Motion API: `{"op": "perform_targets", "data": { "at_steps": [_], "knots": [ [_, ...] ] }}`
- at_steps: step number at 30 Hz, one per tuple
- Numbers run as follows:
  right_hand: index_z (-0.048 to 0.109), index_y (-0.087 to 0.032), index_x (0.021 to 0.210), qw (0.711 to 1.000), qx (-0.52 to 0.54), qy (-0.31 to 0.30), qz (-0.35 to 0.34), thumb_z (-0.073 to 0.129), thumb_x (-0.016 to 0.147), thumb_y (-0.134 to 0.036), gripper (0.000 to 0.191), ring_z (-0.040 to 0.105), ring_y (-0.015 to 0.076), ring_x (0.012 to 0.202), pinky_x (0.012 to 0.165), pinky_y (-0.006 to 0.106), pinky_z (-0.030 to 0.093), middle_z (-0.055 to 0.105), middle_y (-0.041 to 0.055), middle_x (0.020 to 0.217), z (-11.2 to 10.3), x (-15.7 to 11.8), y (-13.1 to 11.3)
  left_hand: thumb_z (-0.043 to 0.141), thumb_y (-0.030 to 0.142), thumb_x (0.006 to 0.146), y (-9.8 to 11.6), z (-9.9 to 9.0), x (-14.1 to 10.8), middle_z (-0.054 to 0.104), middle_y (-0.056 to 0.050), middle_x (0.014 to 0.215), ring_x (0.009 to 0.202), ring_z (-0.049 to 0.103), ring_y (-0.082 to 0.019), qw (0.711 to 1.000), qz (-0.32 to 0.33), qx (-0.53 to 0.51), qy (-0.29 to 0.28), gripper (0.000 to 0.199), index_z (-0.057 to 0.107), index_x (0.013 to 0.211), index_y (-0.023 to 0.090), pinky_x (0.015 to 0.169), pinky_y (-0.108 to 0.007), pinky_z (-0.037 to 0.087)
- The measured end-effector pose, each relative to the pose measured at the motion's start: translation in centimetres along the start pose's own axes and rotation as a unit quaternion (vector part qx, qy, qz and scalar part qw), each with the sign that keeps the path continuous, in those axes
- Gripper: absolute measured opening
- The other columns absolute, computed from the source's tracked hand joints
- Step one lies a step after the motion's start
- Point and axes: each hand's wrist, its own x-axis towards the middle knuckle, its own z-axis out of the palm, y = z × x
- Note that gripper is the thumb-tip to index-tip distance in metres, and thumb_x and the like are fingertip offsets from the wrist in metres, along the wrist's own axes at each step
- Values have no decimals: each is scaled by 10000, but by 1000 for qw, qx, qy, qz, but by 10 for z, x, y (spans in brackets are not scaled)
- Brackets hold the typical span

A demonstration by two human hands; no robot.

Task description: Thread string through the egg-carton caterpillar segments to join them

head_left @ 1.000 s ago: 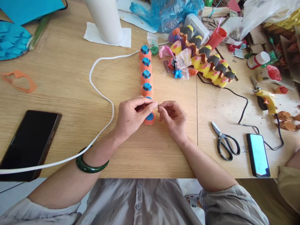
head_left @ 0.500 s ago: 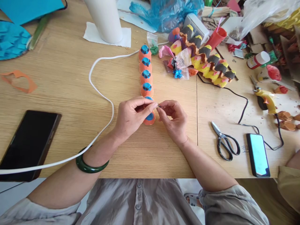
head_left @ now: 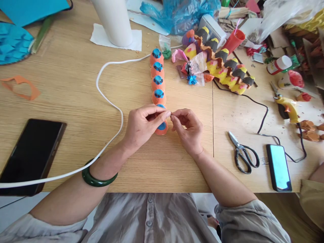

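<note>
Hands (head_left: 141,125) barely shifted, apparently pinching dark bit (head_left: 171,114); red cup (head_left: 232,44) holds stick (head_left: 237,26).

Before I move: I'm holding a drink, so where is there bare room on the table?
Bare wood shows between the dark-screened phone and the white cable's bend, and between the right hand and the scissors. The orange row and left hand take up the middle. The far right is crowded: red cup, painted strips, whitish plastic.

The left hand (head_left: 141,123) partly hides the orange row (head_left: 158,87) (the pinched speck (head_left: 171,114), too small to identify).
</note>
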Motion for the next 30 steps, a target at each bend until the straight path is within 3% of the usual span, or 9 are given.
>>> {"op": "perform_targets", "data": {
  "at_steps": [7, 13, 19, 30],
  "knots": [
    [652, -220, 915, 1000, -16, 8, -9, 707, 939, -390, 180, 575, 70, 603, 558, 239, 519, 668, -25, 822, -1, 1, 2, 667, 458, 953, 2, -1, 0, 723, -12, 722, 723, 662, -162, 1000, -12, -19, -8, 332, 789, 798, 191, 680, -266, 503],
    [648, -221, 933, 1000, -19, 2, -2, 705, 939, -404, 192, 591, 74, 619, 573, 242, 535, 675, -21, 838, 0, 0, 2, 756, 387, 885, 0, -1, 0, 768, -3, 780, 680, 639, -143, 1000, -7, -16, -18, 196, 818, 837, 207, 647, -260, 488],
    [649, -231, 1053, 1000, 0, -7, 20, 697, 943, -386, 196, 611, 77, 656, 583, 239, 542, 686, -12, 907, 0, -1, 1, 748, 422, 891, -1, -1, 0, 755, -3, 765, 707, 650, -154, 1000, -18, -17, -2, 225, 810, 830, 214, 656, -267, 490],
    [643, -228, 944, 1000, -10, 5, -1, 697, 947, -408, 188, 574, 72, 606, 556, 244, 520, 666, -22, 849, 0, -1, 5, 719, 454, 904, 1, -1, 0, 726, 2, 725, 672, 627, -149, 999, -26, -19, -7, 270, 798, 816, 211, 642, -271, 487]
  ]
}}
